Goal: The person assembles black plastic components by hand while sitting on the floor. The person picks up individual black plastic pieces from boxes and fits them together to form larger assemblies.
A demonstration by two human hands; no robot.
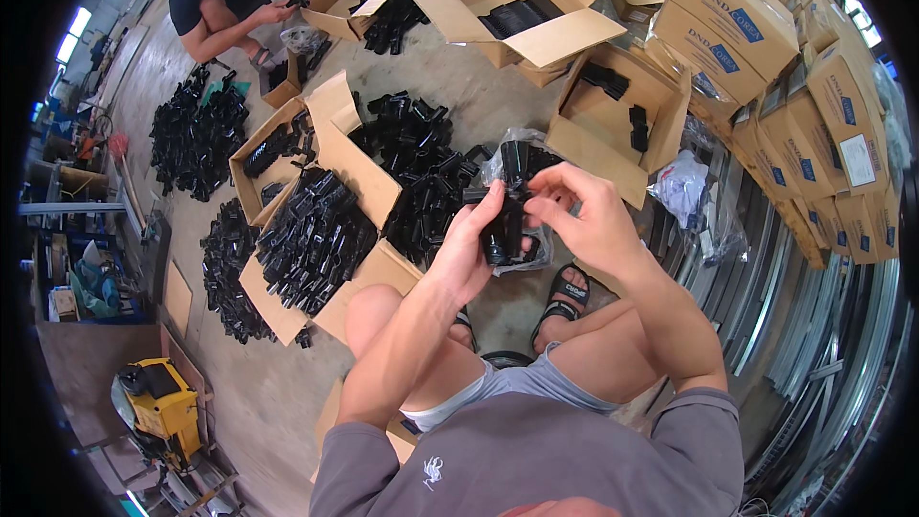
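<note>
My left hand [464,249] is closed around a glossy black plastic part [498,237], held upright in front of my knees. Close on its right side, my right hand [589,215] has bent fingers pinched at the part's upper end; whether a smaller piece sits between those fingertips cannot be made out. Beneath both hands lies a crinkled clear plastic bag [538,257] with more black parts showing at its top. Just beyond, a large heap of similar black parts [407,139] covers the floor.
An open carton [359,187] overflowing with black parts stands to the left, among further heaps [196,134]. More open cartons [613,124] lie ahead. Stacked boxes [728,10] and long metal profiles [814,325] fill the right. A co-worker [235,10] crouches far left, handling a black part.
</note>
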